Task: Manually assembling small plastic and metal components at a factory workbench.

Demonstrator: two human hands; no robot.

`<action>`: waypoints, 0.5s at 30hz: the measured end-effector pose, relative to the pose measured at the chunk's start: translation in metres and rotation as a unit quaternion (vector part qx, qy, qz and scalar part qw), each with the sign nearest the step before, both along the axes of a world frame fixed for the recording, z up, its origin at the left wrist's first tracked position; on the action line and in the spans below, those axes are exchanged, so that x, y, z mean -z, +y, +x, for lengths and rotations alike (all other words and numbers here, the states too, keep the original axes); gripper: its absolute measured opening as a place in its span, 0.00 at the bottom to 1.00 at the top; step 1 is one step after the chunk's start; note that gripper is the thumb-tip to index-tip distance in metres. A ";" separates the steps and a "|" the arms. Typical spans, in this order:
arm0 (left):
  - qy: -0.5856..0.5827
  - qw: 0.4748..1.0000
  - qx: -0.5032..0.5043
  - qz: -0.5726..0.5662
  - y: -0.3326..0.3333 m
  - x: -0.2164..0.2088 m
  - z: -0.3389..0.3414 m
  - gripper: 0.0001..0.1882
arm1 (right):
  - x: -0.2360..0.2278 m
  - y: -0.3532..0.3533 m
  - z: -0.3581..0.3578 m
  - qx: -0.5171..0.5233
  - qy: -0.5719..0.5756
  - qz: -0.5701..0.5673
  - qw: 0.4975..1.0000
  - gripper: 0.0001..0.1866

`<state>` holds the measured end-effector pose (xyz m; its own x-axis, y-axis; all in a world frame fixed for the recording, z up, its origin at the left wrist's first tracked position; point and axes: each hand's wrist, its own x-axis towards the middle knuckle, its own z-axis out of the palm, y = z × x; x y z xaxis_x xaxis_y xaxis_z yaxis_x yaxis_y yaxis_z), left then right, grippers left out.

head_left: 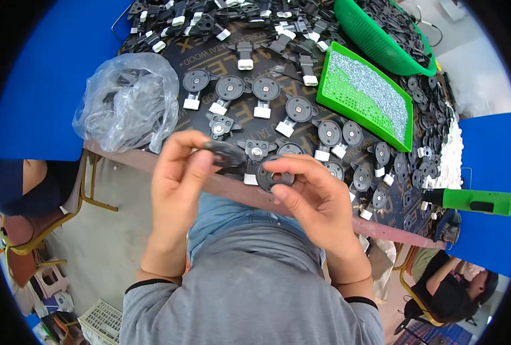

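Observation:
Between the thumb and fingers of my left hand (176, 175) is a dark round disc (228, 153), tilted nearly edge-on. My right hand (327, 201) pinches a black disc with a centre hole (263, 179). Both hands are just above the table's near edge. Beyond the discs lies a black plastic bracket (257, 148) with a metal piece in its middle and a white block (250, 179) below. Another bracket without a disc (219, 123) lies to its left. Farther back, several brackets carry round black discs (230, 88) with white blocks at their ends.
A clear plastic bag (130, 103) of dark parts is at left. A green tray (363, 95) holds small metal pieces, below a green basket (370, 40) of black parts. A green power screwdriver (477, 202) and white pieces (450, 155) are at right. A person (448, 287) sits at lower right.

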<state>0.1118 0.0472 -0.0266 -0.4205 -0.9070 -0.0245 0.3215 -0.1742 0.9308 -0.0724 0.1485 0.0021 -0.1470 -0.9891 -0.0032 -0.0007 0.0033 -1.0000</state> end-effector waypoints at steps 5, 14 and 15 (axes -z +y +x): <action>0.066 0.995 0.006 0.069 -0.007 0.001 0.009 0.09 | 0.011 -0.012 0.009 0.028 -0.168 -0.011 0.985 0.29; 0.054 0.957 0.250 0.135 0.010 0.006 0.013 0.10 | 0.019 -0.018 0.009 0.028 0.253 -0.229 0.940 0.13; 0.039 0.971 0.214 0.094 0.017 0.005 0.007 0.09 | 0.013 -0.015 0.010 -0.002 0.368 -0.236 0.899 0.10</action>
